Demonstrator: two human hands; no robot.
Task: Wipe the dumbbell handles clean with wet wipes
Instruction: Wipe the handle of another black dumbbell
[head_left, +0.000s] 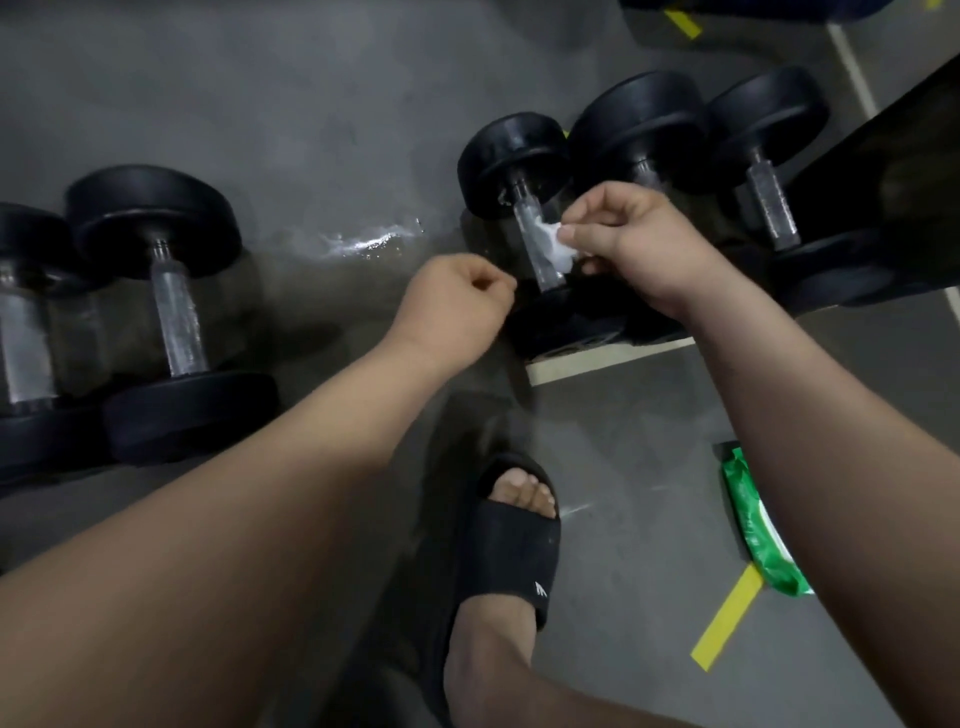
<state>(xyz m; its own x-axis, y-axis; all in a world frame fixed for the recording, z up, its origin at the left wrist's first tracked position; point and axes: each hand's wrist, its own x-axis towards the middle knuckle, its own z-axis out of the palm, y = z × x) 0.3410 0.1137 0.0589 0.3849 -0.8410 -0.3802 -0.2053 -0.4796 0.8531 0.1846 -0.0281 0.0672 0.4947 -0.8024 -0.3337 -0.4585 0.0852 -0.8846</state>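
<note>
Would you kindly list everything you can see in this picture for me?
Left dumbbells: two, black with metal handles, floor at left, one cut by the edge.
Right dumbbells: three, black, side by side, upper right.
Wet wipe: one, white, on a right dumbbell's handle.
Wipes pack: one, green, floor at right.
Tape strips: two, yellow, floor lower right and top.
Sandal: one, black, worn, bottom centre.
Left hand: curled, nothing seen in it, centre.
Right hand: pinching the wet wipe.

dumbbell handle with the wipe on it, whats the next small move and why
Probably slide the wet wipe down the handle toward the near weight head. The right hand pinches it against the middle stretch, so the bare lower part looks not yet reached.
</note>
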